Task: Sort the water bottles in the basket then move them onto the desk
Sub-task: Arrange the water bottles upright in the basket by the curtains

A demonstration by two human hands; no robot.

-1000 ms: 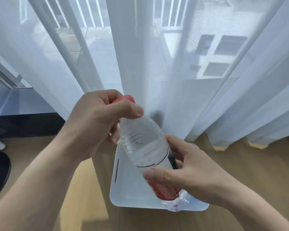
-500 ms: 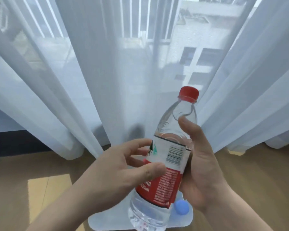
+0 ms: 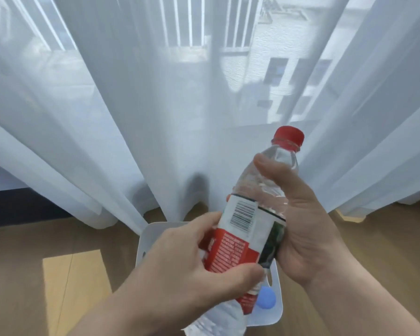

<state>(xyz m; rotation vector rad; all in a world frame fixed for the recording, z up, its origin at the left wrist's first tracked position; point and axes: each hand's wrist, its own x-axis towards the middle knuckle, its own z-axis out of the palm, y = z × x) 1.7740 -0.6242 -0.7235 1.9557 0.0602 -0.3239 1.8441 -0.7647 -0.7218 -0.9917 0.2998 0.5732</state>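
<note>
The right hand [image 3: 301, 221] wraps the upper body of a clear plastic water bottle [image 3: 250, 214], thumb pressed just under the neck, fingers curled behind. The left hand [image 3: 194, 270] closes around the lower label, thumb across the red print. Both arms reach forward from the bottom of the view, holding the bottle tilted, its red cap [image 3: 289, 135] up and to the right, above a white basket [image 3: 146, 241] on the wooden floor [image 3: 34, 263]. A blue cap [image 3: 266, 298] of another bottle shows inside the basket. The bottle appears full, so probably fairly heavy, with thin smooth walls that may dent; the labelled middle likely offers the surest hold. Sheer white curtains [image 3: 131, 117] hang behind. No counter is in view.
</note>
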